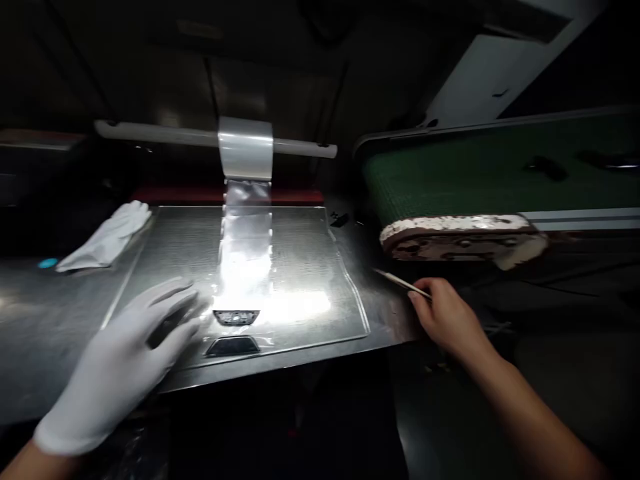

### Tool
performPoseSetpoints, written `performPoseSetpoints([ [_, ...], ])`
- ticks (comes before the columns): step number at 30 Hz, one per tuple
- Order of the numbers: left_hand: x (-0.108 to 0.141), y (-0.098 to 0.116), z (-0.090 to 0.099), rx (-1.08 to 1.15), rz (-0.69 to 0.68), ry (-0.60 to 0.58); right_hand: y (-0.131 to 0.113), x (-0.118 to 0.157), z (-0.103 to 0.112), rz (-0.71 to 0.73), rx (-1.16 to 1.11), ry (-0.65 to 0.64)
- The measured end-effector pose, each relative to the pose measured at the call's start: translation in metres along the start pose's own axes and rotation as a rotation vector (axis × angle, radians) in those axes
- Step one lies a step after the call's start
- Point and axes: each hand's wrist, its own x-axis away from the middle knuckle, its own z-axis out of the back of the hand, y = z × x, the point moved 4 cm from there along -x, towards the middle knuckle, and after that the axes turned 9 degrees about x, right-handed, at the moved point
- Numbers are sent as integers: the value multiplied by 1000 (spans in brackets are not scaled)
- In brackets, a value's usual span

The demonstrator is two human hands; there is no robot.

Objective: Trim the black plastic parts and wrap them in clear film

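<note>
Head view: a thin, pale pointed tool (395,279) sits in the right hand (445,313), off to the right of the clear sheet, its narrow tip aimed left. The bare fingers pinch it near its rear; whether the tip touches the desk (30,313) below, I cannot tell. The gloved left hand (125,347) has its fingers spread and curved with nothing visible between them, just left of two small dark pieces: a patterned one (237,318) at the lower end of the film strip (247,227), and a plain black one (233,345) nearer the front edge. Both lie on the clear sheet (310,260).

For good handling, I would bring the point in low and slanted, so it does not prick or crease the film, and steady the pieces by their rims with the gloved fingers rather than the bare ones. Glare whitens the strip's lower part, so tilting the head a little should help in judging its edges.

Farther out, the film hangs from a white tube (305,148); an empty white glove (110,233) lies at left, and a green conveyor belt (475,180) stands at right.
</note>
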Motion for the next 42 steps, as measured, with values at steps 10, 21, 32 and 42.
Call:
performPoseSetpoints([
  [10, -12, -2, -6, -34, 40, -227, -255, 14, 29, 768, -335, -252],
  [21, -13, -1, -8, -74, -34, -340, -279, 2, 16, 835, -168, -360],
  [32, -8, -6, -7, -61, -38, -326, -109, 19, 34, 616, -75, -187],
  [42, -4, 52, -33, -274, -291, -531, -35, 15, -11, 226, 15, 69],
])
